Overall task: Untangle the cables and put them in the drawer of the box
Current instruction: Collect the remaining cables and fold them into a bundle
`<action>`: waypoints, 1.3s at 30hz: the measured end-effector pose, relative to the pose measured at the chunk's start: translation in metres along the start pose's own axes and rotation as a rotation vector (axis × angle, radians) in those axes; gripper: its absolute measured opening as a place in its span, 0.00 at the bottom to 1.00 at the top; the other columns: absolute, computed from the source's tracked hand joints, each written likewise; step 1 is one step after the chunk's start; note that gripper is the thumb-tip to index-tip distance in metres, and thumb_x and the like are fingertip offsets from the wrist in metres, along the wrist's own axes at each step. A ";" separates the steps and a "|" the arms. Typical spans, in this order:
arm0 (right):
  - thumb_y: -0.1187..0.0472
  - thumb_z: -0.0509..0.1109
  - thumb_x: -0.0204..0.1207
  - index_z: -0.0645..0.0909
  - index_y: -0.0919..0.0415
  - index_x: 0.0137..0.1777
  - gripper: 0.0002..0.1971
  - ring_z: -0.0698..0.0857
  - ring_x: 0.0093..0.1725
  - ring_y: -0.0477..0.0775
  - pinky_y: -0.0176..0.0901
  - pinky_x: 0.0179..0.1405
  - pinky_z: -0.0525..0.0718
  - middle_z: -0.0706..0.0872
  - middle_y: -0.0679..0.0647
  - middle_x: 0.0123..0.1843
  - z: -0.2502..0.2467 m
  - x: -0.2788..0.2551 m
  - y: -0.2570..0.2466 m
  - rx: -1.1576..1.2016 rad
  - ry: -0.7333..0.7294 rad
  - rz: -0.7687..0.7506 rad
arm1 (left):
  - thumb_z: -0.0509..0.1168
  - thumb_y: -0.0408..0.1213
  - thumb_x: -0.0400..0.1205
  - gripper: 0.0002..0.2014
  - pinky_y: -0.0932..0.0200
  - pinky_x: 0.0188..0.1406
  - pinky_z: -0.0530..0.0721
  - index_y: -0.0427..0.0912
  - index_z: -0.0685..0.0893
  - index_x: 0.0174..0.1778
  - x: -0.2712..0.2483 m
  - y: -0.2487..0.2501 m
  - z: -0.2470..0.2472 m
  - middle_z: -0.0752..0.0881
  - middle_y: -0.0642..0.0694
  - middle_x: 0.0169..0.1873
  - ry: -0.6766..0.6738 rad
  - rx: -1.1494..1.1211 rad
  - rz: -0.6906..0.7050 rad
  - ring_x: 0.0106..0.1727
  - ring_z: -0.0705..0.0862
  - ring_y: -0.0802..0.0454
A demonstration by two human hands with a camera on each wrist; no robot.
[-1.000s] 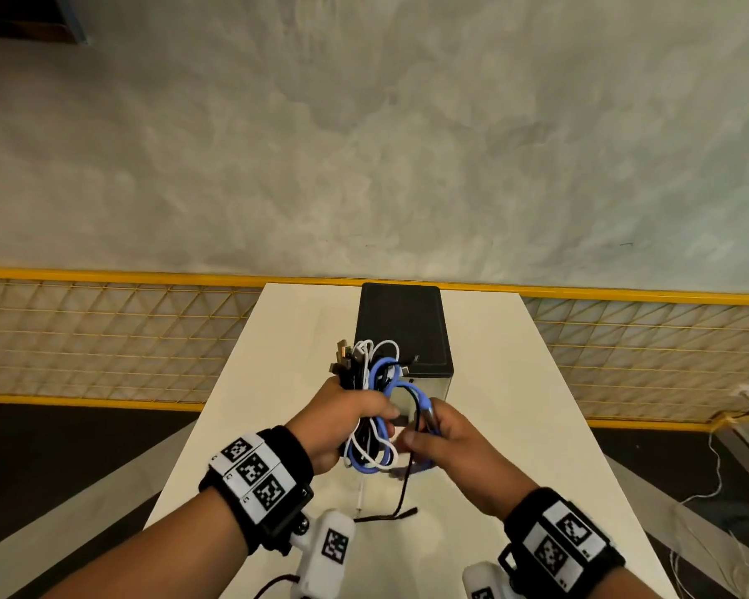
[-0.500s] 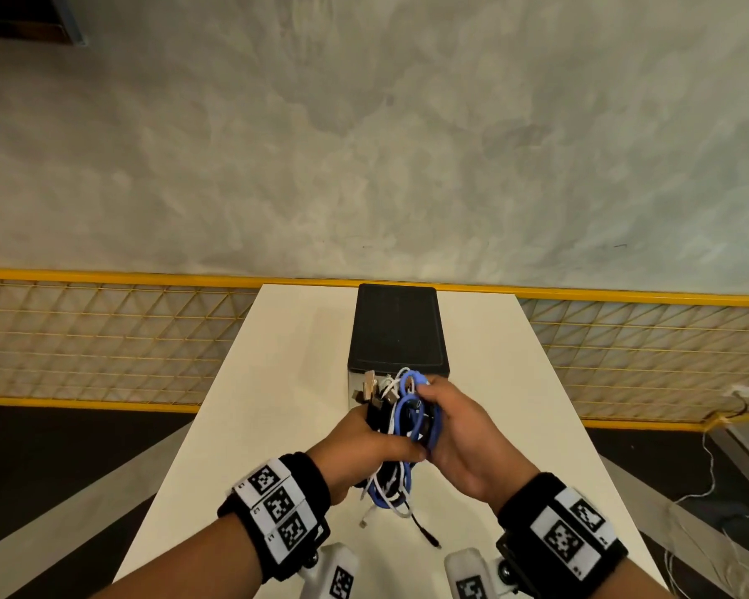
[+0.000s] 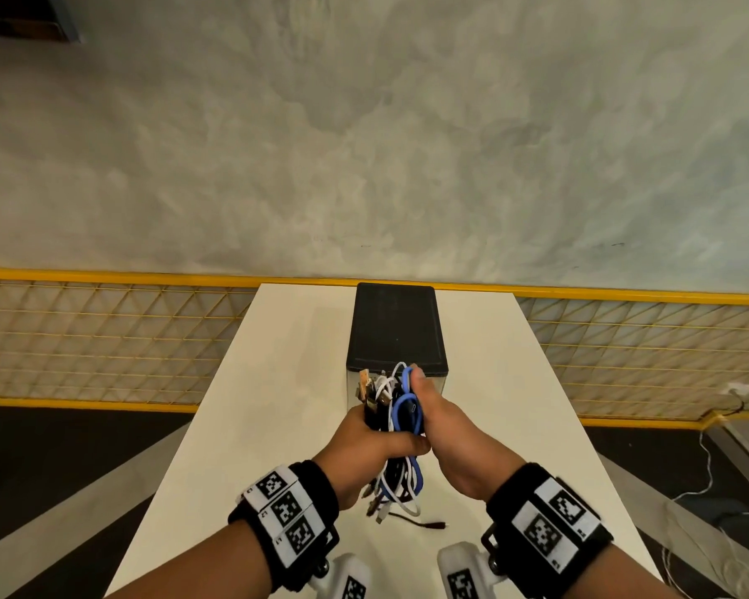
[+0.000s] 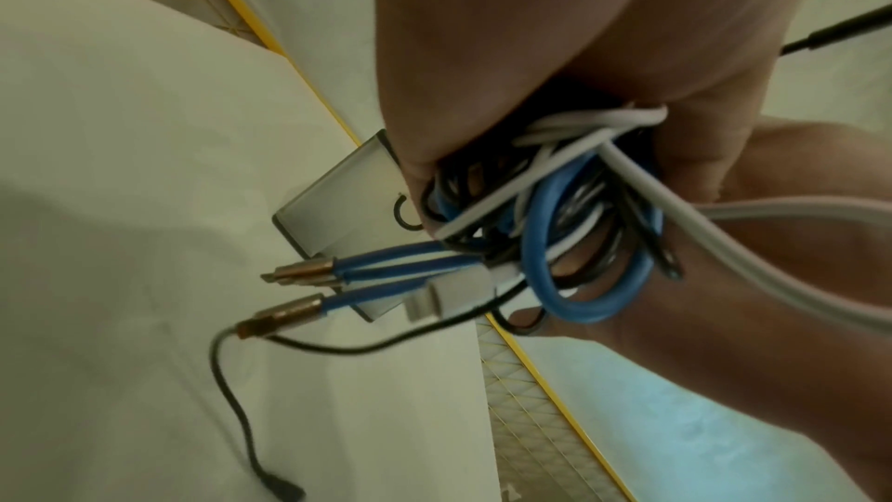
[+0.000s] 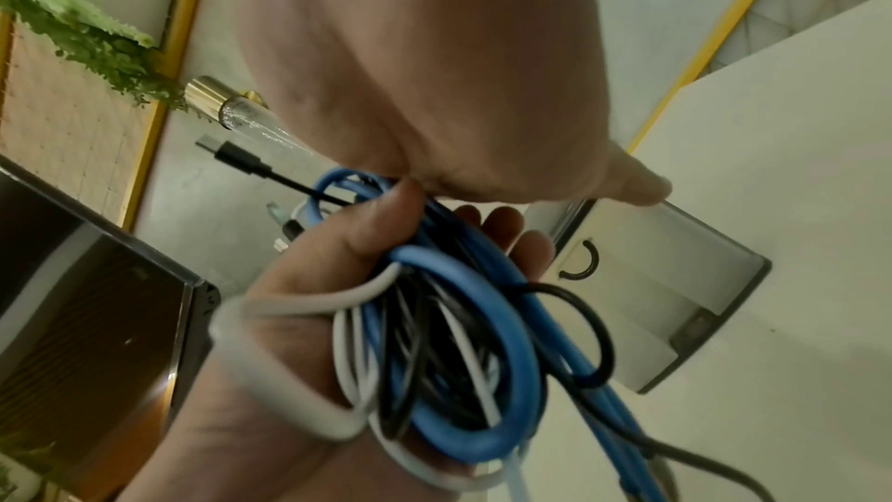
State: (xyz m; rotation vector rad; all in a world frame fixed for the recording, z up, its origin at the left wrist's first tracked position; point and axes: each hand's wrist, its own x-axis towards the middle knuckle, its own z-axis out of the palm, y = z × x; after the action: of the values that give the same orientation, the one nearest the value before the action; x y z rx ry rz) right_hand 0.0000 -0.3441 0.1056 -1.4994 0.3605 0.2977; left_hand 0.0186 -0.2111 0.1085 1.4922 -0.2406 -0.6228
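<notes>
Head: left hand [image 3: 366,443] and right hand [image 3: 439,419] both clench a tangled cable bundle [image 3: 396,408] above the white table [image 3: 251,425], before the black-topped box [image 3: 394,326].
Left wrist: glossy blue loops [image 4: 579,270], copper-tipped plugs, in curled fingers.
Right wrist: closed drawer [image 5: 642,281], ring pull.

Workspace: white table [image 3: 277,382], yellow mesh barrier [image 3: 104,339].

White table [image 3: 277,425] carrying 1 box.
A black-topped box [image 3: 395,326] is standing at the table's far middle; loose cable ends [image 3: 424,521] are trailing onto the near surface.
</notes>
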 end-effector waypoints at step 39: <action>0.65 0.80 0.61 0.82 0.48 0.34 0.11 0.85 0.38 0.44 0.39 0.35 0.83 0.88 0.46 0.40 -0.015 -0.027 -0.016 -0.992 0.022 -0.325 | 0.67 0.23 0.64 0.08 0.50 0.45 0.83 0.32 0.84 0.38 -0.005 0.009 -0.043 0.83 0.33 0.32 -0.238 0.009 -0.230 0.33 0.84 0.41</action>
State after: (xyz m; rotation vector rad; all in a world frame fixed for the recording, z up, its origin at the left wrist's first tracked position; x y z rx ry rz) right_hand -0.0190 -0.3590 0.1306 -2.4980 -0.0531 0.2002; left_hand 0.0386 -0.1719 0.1146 1.4652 -0.2568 -0.9875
